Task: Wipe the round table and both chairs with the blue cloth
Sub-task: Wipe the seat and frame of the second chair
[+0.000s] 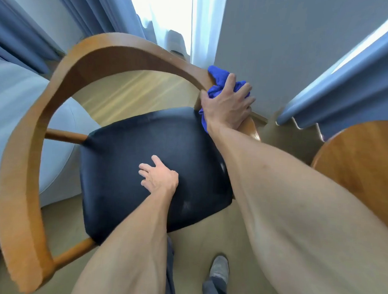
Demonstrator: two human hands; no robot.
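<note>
- right hand (228, 106) clamped on blue cloth (219, 81), fingers curled round the bunched fabric, pressing it against the chair's curved wooden armrest (117, 54) at the far-right end of the arc, where the rail meets its support.
- blue cloth wadded, part sticking out above the knuckles, part hanging below the wrist at the far-right corner of the seat.
- left hand (158, 176) apart, fingers spread and fairly straight, resting flat near the middle of the black seat cushion (126, 157); holding nothing.
- chair: wooden rail wrapping round left and far sides of the seat, two short wooden struts joining rail to seat on the left edge.
- round table (359, 161) only partly in frame at the right edge, wooden top, well apart from both hands.
- no readable brands, labels or writing; motion blur on the rail.
- no containers in view.
- grey-blue curtains (335, 92) at right and top left, pale sofa (18, 110) left of the chair, grey shoe (219, 268) on wood floor (129, 89) near bottom edge.
</note>
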